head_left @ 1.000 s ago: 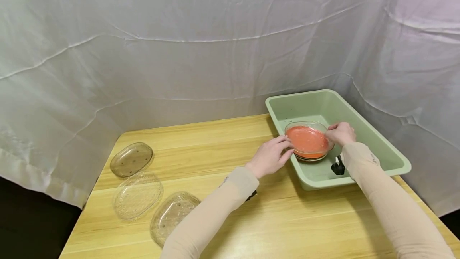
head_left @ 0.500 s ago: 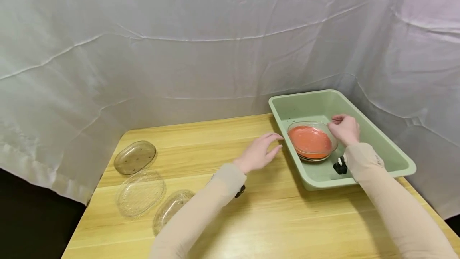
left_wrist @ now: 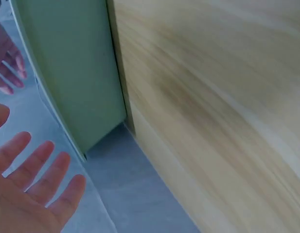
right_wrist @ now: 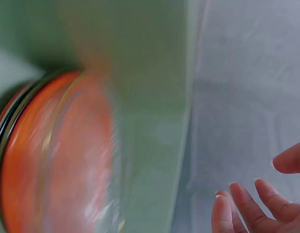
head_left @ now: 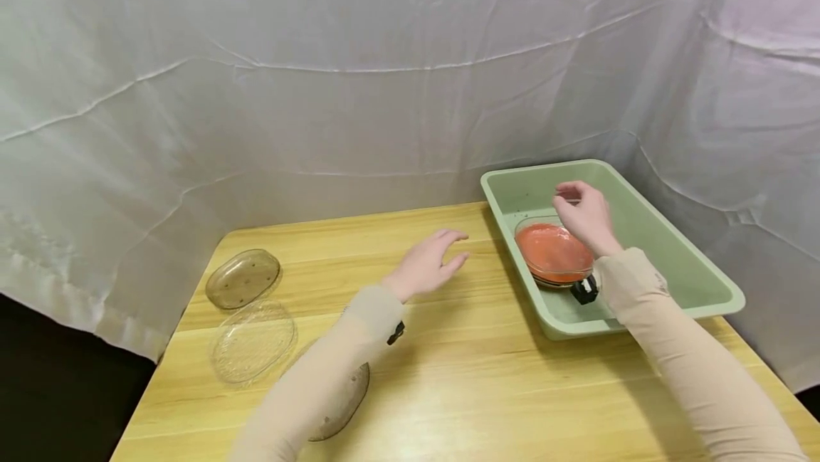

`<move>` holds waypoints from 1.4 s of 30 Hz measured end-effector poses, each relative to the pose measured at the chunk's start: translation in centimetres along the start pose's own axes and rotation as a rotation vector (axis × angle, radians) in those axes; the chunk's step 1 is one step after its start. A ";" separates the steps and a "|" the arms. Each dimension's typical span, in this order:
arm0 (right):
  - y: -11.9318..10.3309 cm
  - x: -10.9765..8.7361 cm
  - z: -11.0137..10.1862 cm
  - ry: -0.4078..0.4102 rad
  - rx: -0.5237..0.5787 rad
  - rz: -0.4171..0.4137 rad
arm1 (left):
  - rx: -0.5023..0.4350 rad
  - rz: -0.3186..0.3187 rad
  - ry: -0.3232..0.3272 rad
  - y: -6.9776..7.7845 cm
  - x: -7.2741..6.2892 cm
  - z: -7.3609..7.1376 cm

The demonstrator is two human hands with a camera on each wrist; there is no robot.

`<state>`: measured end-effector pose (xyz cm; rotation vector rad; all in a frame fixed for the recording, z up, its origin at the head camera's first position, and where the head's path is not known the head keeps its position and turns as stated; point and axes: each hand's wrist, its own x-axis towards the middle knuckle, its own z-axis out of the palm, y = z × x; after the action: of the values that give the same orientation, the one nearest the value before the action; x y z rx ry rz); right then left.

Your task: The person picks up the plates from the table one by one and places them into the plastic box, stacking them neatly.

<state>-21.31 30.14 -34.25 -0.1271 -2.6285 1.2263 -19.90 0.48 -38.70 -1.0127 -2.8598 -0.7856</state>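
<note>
Across the wooden table [head_left: 487, 376] lies the widest surface, bearing a green tub [head_left: 666, 270] toward its right end. Inside, near the left wall, sits a red, glass-topped stack of dishes [head_left: 551, 254]. Above the tub the right hand [head_left: 584, 216] hangs, thumb and loosely curved fingers apart; the left hand [head_left: 424, 264] is spread over bare wood, left of the tub.

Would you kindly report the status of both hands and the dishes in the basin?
Left hand empty, over table. Right hand empty, over basin. Dish stack inside basin; no obstruction seen.
</note>
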 end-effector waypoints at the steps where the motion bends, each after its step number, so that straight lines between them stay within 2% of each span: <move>1: -0.7 -0.1 0.2 -0.007 0.023 -0.015 | 0.001 -0.011 -0.005 -0.3 -0.2 -0.3; 12: -6.8 -2.3 3.5 -0.099 0.216 -0.179 | -0.007 -0.117 -0.083 -3.8 -3.8 -3.3; 15: -8.2 -3.1 4.6 -0.134 0.295 -0.212 | -0.016 -0.131 -0.120 -4.9 -4.8 -4.0; 21: -10.1 -4.9 7.1 -0.229 0.362 -0.250 | -0.056 -0.157 -0.207 -6.6 -6.9 -5.4; 27: -10.6 -6.8 10.5 -0.343 0.444 -0.229 | -0.053 -0.164 -0.283 -8.2 -8.9 -6.1; 31: -10.3 -8.0 12.7 -0.418 0.477 -0.191 | -0.055 -0.197 -0.346 -9.2 -10.0 -6.3; 42: -9.0 -10.2 16.5 -0.611 0.609 0.031 | -0.116 -0.274 -0.471 -10.6 -12.0 -6.1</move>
<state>-15.33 10.26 -39.40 0.3706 -2.5352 2.3040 -17.59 -16.40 -40.20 -0.9348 -3.4498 -0.8313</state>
